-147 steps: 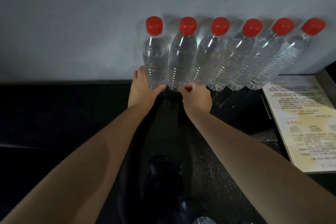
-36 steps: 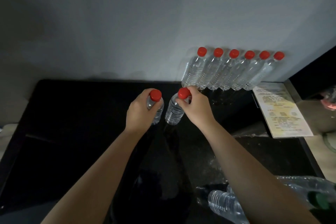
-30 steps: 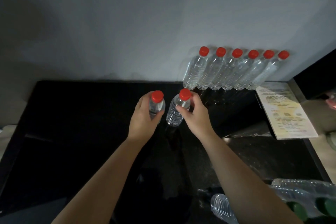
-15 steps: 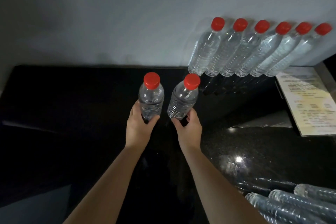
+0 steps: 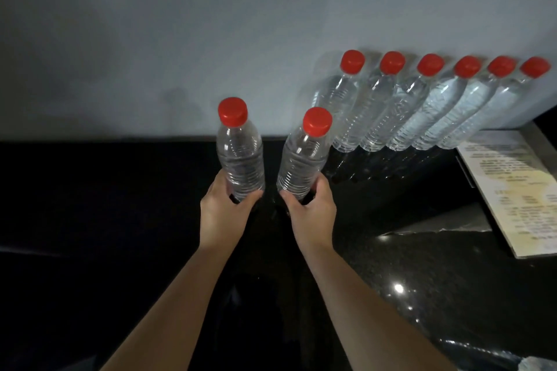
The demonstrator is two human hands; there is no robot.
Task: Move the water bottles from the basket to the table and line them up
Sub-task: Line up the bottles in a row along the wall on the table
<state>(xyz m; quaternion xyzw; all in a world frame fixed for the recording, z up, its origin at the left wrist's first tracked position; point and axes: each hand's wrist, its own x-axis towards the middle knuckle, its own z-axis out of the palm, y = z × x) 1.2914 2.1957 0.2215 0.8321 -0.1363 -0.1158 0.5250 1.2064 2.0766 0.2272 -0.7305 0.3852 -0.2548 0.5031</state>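
Water bottles (image 5: 422, 111), six with red caps, already stand in a row along the table's (image 5: 90, 205) back edge, against the wall. The left hand (image 5: 224, 214) grips a seventh bottle (image 5: 239, 156) low on its body and the right hand (image 5: 310, 217) grips an eighth bottle (image 5: 303, 159), both upright, near the row's left end. These two likely join the line next; the basket is out of view.

The bases of the left bottle (image 5: 240, 156) and the right bottle (image 5: 303, 159) were hidden behind the left hand (image 5: 224, 214) and right hand (image 5: 312, 217), so contact with the table (image 5: 90, 205) could not be told. The printed sheet (image 5: 518, 190) ran off the right edge, its text too blurred to read.
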